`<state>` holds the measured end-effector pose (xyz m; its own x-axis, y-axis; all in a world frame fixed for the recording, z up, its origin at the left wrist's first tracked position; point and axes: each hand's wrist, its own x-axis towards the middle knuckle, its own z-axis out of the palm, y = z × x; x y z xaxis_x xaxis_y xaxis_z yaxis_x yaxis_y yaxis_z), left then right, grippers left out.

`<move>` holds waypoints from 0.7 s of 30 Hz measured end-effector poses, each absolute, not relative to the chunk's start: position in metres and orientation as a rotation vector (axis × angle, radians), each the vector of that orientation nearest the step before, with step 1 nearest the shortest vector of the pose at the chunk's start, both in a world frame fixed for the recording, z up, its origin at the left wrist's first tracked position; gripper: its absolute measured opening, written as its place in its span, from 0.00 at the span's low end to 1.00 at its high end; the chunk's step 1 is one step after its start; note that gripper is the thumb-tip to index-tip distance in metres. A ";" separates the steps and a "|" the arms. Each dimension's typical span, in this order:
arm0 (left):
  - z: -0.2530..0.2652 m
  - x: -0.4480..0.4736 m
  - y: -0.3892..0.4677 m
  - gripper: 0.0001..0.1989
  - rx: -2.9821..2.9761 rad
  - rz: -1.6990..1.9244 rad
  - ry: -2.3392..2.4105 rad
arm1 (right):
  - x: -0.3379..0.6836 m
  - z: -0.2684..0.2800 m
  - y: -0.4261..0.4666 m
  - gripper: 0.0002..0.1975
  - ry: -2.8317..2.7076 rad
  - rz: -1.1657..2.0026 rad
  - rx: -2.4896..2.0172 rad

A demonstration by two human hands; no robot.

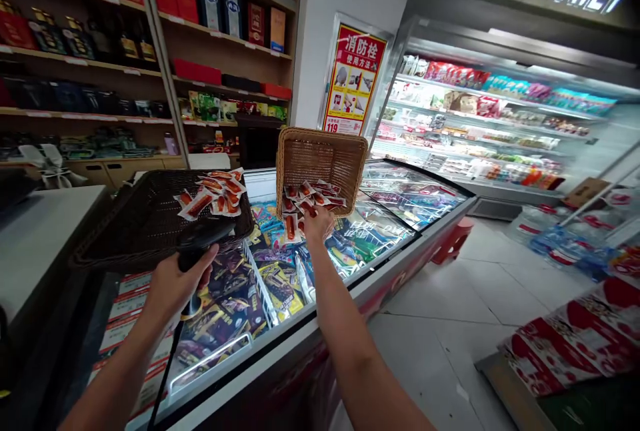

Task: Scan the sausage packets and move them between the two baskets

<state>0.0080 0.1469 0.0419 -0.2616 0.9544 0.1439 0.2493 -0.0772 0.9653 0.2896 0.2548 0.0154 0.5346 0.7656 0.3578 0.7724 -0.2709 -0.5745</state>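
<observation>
My left hand [176,287] is wrapped round the handle of a black barcode scanner [206,233], whose cord hangs down below. The scanner's head lies in front of a dark wicker tray [130,217], where several small packaged sausages [214,193] are heaped at the right end. Further right, a tan wicker basket [320,145] stands tilted with its opening towards me and more packaged sausages [327,192] at its lower edge. My right hand [318,224] reaches to that edge, its fingers closed on sausage packets [291,227]; how many it grips is hidden.
Beneath both baskets runs a glass-topped chest freezer [320,321] full of wrapped ice creams. A white counter [60,224] is at the left. Shelves of boxes and bottles stand behind. At the right are a chilled display [480,111], water bottles [555,234] and red-white cartons [575,344].
</observation>
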 end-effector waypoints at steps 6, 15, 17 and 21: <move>0.053 -0.008 0.146 0.23 1.168 1.509 1.619 | 0.281 -0.005 0.251 0.15 -1.288 -0.048 -1.834; 0.055 -0.045 0.155 0.21 0.677 1.890 1.497 | 0.199 0.034 0.262 0.08 -1.838 -0.104 -1.478; 0.051 -0.044 0.156 0.21 0.722 1.860 1.513 | 0.160 0.047 0.274 0.06 -2.058 -0.097 -1.556; 0.043 -0.040 0.157 0.20 0.837 1.795 1.545 | 0.098 0.052 0.295 0.12 -2.375 -0.121 -1.597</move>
